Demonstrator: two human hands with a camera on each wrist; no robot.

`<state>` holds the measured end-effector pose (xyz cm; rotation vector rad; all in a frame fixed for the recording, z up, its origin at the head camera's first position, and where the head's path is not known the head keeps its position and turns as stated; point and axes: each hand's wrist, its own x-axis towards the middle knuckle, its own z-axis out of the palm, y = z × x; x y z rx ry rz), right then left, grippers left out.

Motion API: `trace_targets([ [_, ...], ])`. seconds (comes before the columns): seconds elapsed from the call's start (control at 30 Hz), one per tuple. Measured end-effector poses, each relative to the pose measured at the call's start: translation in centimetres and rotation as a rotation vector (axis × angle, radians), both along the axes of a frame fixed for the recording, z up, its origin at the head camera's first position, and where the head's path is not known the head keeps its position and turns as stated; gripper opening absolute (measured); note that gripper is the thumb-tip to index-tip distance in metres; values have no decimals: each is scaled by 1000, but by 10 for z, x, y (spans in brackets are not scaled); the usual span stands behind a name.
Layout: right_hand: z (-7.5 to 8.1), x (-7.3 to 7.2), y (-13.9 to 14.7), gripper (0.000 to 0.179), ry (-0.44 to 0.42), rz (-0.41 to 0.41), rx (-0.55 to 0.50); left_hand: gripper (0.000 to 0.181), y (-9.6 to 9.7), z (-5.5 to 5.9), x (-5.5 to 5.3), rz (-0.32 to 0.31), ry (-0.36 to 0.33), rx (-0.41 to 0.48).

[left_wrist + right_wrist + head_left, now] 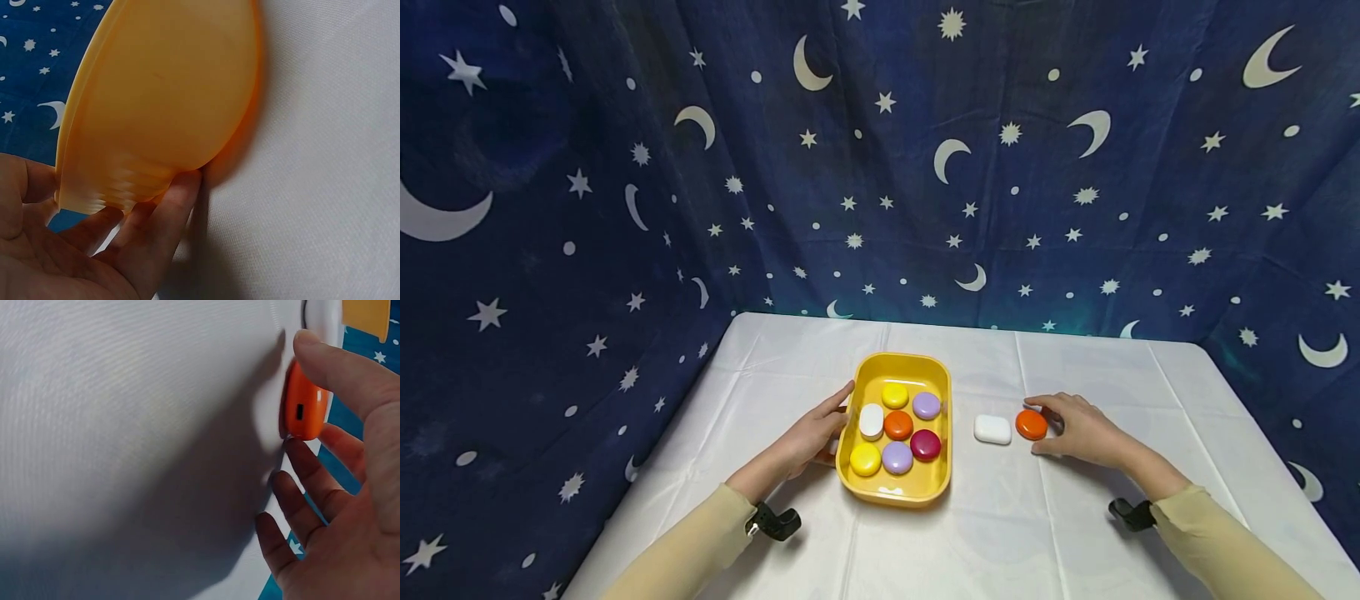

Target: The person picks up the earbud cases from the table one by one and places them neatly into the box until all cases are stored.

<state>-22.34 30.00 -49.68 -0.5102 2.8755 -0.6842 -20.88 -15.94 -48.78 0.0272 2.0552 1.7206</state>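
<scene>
My left hand (811, 433) rests beside the left wall of a yellow tray (893, 497), its fingers (172, 209) against the ribbed side and up at the rim. In the tray lie several glossy rounded pieces: a white oblong one (871, 422), an orange one (898, 425), a dark red one (926, 445), and yellow and lilac ones. To the right, on the table, my right hand (1086, 429) has thumb and fingers spread around another orange rounded piece (1032, 425). A small dark slot shows in its side in the right wrist view. Just left of it lies a white rounded rectangular piece (992, 429).
A white cloth with fold lines covers the table (1000, 533). Behind and at the left hangs a dark blue curtain (910, 108) with moons and stars. Each wrist wears a black strap device (775, 521).
</scene>
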Motion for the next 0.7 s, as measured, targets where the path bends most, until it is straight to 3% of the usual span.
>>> trace_targets([
  [0.7, -7, -6, 1, 68, 24, -15, -7, 62, 1, 0, 1, 14, -8, 2],
])
